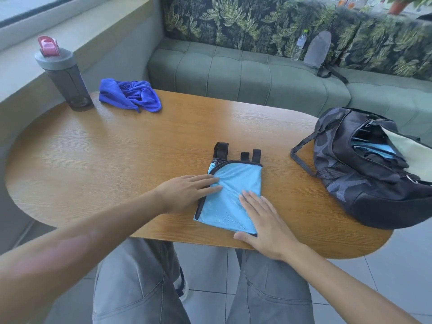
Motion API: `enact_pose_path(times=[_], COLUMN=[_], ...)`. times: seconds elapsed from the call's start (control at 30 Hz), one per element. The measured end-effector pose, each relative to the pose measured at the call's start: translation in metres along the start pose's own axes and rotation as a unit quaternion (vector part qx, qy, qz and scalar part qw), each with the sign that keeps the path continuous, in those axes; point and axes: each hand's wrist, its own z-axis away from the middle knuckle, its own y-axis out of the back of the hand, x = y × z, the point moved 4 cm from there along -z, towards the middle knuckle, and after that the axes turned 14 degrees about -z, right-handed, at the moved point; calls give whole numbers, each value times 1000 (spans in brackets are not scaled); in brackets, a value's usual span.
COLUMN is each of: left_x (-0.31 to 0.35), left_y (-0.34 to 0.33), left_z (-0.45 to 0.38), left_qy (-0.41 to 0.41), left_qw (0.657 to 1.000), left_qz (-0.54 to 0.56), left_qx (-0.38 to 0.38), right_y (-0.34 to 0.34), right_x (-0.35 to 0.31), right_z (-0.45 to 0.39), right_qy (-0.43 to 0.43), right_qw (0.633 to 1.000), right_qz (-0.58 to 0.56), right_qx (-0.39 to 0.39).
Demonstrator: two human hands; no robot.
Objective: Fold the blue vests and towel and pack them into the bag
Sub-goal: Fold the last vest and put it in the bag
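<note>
From my feed the wooden table [117,146] fills most of the view, an oval top with a green padded bench [245,73] running behind it from 11 to 2 o'clock and a leaf-print backrest [257,22] above that. At about 3 o'clock on the table sits the dark patterned bag [364,181], its zip open, with light blue fabric [383,150] showing inside the mouth and a strap trailing toward the table's middle. Just right of centre, toward 5 o'clock, lies the folded light blue vest [230,195], a flat rectangle with dark trim and short black straps sticking out of its far edge. My left hand [187,190] comes in from 8 o'clock and lies flat, fingers straight, fingertips pressing on the vest's left edge. My right hand [264,220] comes from 5 o'clock, also flat with fingers extended, palm resting on the vest's near right corner, thumb on the table edge. Neither hand grips anything. At 11 o'clock, well apart from the vest, the deep blue towel [131,94] lies crumpled near the far rim. Beside it at 10 o'clock stands a dark shaker bottle [63,78] with a grey lid and red cap. On the bench at 1 o'clock I see a clear water bottle [299,45] and a grey pouch [318,50].
</note>
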Motion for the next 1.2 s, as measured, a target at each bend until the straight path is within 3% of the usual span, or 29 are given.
enact_pose_path(times=[0.47, 0.6, 0.7, 0.77, 1.0, 1.2], left_x=[65, 79, 86, 92, 83, 81], left_y=[3, 2, 0, -1, -6, -3], left_z=[57, 58, 51, 45, 45, 45], left_qy=[-17, 2, 33, 32, 32, 47], left_qw=[997, 996, 993, 992, 989, 988], left_qz=[-53, -75, -97, -105, -120, -105], left_qx=[47, 45, 63, 69, 84, 103], right_y=[-7, -7, -10, -12, -13, -10], right_x=[-7, -6, -8, -10, -5, 9], right_z=[35, 40, 42, 43, 50, 56], right_qy=[69, 53, 16, 12, 166, 151], right_qw=[997, 994, 989, 989, 970, 971], right_qz=[-32, -98, -136, -113, 105, 147], right_qx=[-8, 4, 54, 94, 142, 109])
